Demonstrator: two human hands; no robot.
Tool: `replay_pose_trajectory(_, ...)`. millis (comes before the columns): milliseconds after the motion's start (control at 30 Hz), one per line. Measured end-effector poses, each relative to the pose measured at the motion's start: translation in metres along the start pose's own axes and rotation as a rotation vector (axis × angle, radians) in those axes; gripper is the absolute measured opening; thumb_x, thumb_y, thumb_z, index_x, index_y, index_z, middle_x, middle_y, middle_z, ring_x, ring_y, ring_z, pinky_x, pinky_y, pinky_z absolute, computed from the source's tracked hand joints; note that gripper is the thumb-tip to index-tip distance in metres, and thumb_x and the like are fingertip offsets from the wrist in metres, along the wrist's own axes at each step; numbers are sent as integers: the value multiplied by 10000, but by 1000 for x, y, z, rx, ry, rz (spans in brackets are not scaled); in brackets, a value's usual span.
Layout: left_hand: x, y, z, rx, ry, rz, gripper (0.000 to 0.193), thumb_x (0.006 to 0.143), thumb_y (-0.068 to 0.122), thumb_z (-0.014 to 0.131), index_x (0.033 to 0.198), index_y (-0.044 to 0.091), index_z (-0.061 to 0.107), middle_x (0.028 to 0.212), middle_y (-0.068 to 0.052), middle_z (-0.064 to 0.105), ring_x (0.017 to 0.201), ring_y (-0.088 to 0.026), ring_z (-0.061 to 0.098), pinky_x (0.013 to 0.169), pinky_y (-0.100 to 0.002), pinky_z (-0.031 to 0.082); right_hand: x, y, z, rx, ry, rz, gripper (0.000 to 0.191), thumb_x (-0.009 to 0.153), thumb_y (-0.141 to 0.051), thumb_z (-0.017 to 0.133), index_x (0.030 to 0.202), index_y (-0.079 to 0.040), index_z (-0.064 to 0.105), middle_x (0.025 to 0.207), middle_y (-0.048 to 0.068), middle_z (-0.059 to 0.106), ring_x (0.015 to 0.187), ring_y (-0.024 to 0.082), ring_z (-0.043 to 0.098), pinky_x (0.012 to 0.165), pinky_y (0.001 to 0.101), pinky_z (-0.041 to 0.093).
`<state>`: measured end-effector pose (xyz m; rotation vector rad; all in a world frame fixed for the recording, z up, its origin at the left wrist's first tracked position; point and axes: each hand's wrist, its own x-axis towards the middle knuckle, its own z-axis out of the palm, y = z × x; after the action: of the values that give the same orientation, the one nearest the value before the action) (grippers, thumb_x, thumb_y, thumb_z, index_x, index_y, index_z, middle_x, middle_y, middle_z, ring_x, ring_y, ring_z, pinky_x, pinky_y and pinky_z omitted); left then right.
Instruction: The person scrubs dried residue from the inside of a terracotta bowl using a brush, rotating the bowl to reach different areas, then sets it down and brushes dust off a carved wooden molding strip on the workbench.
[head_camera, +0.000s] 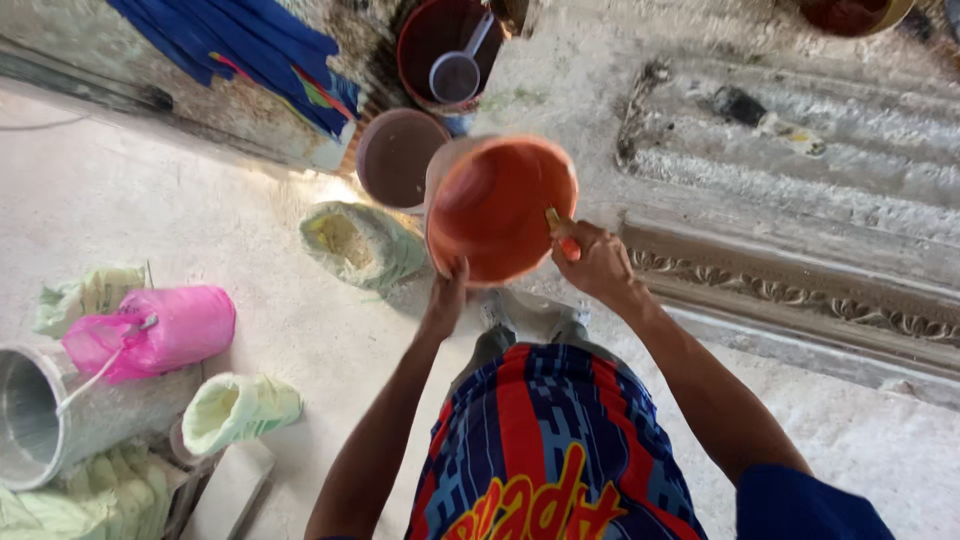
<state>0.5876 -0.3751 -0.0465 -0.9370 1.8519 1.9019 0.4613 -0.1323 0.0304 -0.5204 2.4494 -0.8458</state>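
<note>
Hands are both busy with the orange bucket, which you are holding tipped up in front of you, above the dusty floor, so its open mouth is facing you. Your left hand is closed on the bottom rim. Your right hand is wrapped tight around a small tool with an orange handle, and its tip is touching the inside of the bucket at the right edge.

You seem to be scraping the inside wall clean. The next move is probably calling for a firm grip with the left hand, so the bucket is not wobbling while the tool is sliding around.

Bags are lying around you. An open pale green sack with yellowish powder is sitting just left of the bucket. A bright pink bag is resting by a shiny metal pipe at the far left. Another light green bag is lying below it. A brown bucket is standing behind, and a dark red tub with a grey scoop is farther back.
</note>
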Motion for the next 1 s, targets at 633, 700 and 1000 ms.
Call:
replay_pose_trajectory(633, -41, -58, 20, 252, 214, 300, 826, 1082, 255, 415, 1600, 194, -226, 1454, -472, 410, 1308, -607, 484, 1013, -601, 482, 71, 61, 184, 430, -238, -194, 309, 967, -196, 593, 1273, -155, 611, 1104, 43, 771, 1026, 180, 749, 927, 333, 615)
replay_pose_trajectory(700, -43, -66, 17, 259, 212, 227, 838, 1070, 269, 418, 1589, 222, -238, 1437, -447, 449, 1293, -585, 522, 988, -589, 494, 64, 72, 182, 952, -618, -134, 308, 970, -176, 574, 1273, -126, 589, 1091, 60, 774, 1043, 186, 760, 938, 323, 616)
replay_pose_trajectory(1000, -42, -103, 27, -210, 201, 89, 850, 1033, 266, 413, 1576, 285, -240, 1564, -312, 362, 1289, -455, 547, 938, -533, 574, 37, 90, 109, 293, 358, -497, 126, 982, -96, 691, 1099, -51, 679, 1089, 142, 750, 863, 266, 771, 677, 337, 646)
